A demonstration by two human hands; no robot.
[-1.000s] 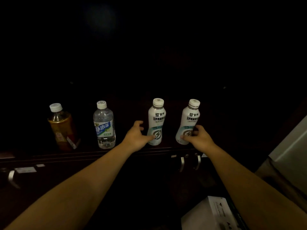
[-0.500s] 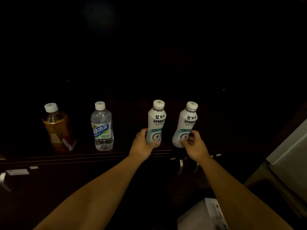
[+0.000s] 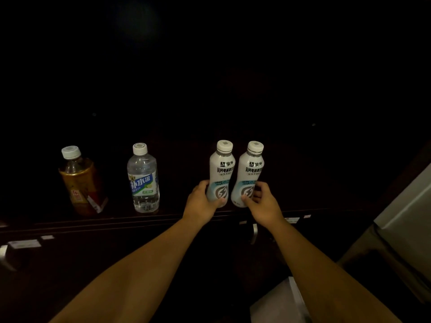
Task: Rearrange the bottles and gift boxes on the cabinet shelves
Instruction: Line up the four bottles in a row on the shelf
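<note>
White bottles (image 3: 235,176) now together, near shelf edge (image 3: 116,221)

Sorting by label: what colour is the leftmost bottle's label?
Gold, on the amber tea bottle, head view.

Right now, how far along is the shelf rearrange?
Done: nothing clearly finished. The tea bottle and water bottle stand untouched on the shelf. In hand: left hand grips one white bottle, right hand the other white bottle, side by side. Left: placing both; no gift boxes identifiable.
</note>
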